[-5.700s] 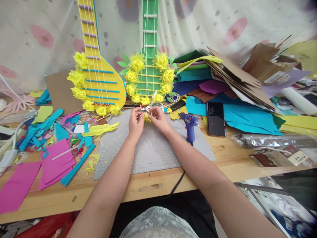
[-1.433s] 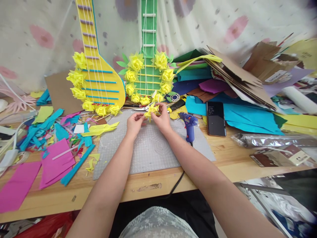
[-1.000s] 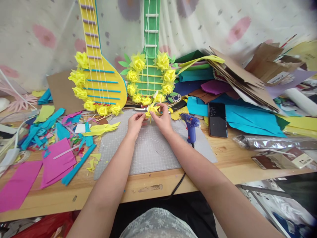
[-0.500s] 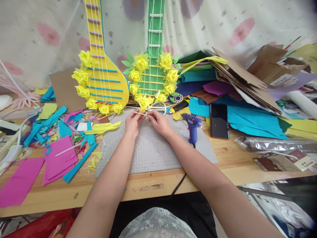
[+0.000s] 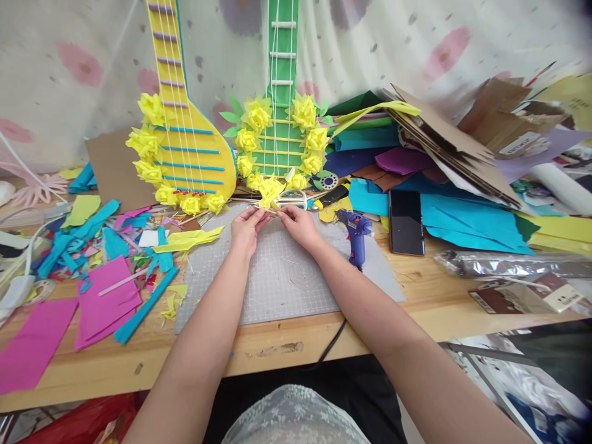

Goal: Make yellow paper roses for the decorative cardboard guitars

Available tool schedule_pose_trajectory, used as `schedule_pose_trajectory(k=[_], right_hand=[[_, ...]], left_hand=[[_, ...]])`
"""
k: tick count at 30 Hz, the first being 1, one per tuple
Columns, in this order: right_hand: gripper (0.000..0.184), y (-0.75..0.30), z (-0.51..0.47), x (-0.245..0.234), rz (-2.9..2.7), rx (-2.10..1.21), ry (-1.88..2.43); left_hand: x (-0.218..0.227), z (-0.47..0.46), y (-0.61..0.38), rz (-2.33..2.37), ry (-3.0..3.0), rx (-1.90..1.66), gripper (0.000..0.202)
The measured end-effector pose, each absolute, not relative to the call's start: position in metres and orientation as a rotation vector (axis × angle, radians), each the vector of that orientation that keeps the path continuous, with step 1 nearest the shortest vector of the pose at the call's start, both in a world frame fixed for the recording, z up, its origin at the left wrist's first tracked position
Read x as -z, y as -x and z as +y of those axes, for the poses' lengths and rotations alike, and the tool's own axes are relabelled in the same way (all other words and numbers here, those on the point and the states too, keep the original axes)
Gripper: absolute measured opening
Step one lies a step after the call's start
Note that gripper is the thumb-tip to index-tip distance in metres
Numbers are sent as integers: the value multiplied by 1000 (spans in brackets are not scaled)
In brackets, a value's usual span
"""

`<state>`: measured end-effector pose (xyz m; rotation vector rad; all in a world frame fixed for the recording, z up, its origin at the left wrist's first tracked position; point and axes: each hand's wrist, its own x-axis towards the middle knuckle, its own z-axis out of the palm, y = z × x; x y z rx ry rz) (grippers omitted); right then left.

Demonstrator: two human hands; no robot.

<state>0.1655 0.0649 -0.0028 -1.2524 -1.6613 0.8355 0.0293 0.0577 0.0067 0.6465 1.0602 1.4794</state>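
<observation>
Close together over the grey cutting mat (image 5: pixel 282 283), my left hand (image 5: pixel 247 229) and my right hand (image 5: pixel 298 225) both have their fingers pinched. Between their fingertips runs a thin wooden stick (image 5: pixel 265 210). Crumpled yellow crepe paper (image 5: pixel 270 192) rises just above the fingers; whether it is joined to the stick I cannot tell. Right behind my right hand lie scissors (image 5: pixel 296 198) with pale handles. A green paper-covered instrument shape (image 5: pixel 283 92), ringed with yellow paper flowers, stands behind both hands. To its left leans a yellow one (image 5: pixel 197 139) with blue bars and strings.
A blue glue gun (image 5: pixel 356 234) stands on the mat's right side, its cord hanging over the table edge. Beside it lies a black phone (image 5: pixel 406 222) on blue paper. Paper scraps (image 5: pixel 111 243) and magenta sheets (image 5: pixel 108 302) cover the left. Cardboard (image 5: pixel 457 145) is piled at right.
The camera view has shifted slightly, so the scene sits a little further left. My fingers have moved slightly on the stick, and the yellow paper now reaches lower, near my right fingertips.
</observation>
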Motion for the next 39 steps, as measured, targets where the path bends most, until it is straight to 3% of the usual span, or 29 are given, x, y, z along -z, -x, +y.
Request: schedule_pose_trajectory(k=[10, 14, 18, 22, 25, 28, 35, 39], right_hand=[[32, -159, 58, -1, -1767, -940, 1183], [32, -157, 62, 1, -1446, -1115, 1132], [17, -161, 67, -2, -1046, -1392, 1025], [34, -162, 66, -4, -998, -1510, 912], [36, -159, 66, -1, -1015, -1508, 894], [32, -160, 69, 2, -1056, -1340, 943], [19, -175, 61, -12, -1551, -194, 1123], [13, -171, 55, -21, -1873, 28, 1103]], left_hand=[[-8, 58, -30, 1006, -593, -1538, 15], [-11, 60, -27, 969, -461, -1517, 8], [-18, 58, -27, 895, -277, -1368, 13], [-26, 52, -30, 805, -131, -1174, 17], [-31, 49, -31, 776, -74, -1049, 21], [-31, 49, -32, 803, -87, -1044, 19], [-21, 52, -42, 954, -294, -1331, 7], [-18, 47, -49, 1017, -452, -1462, 12]])
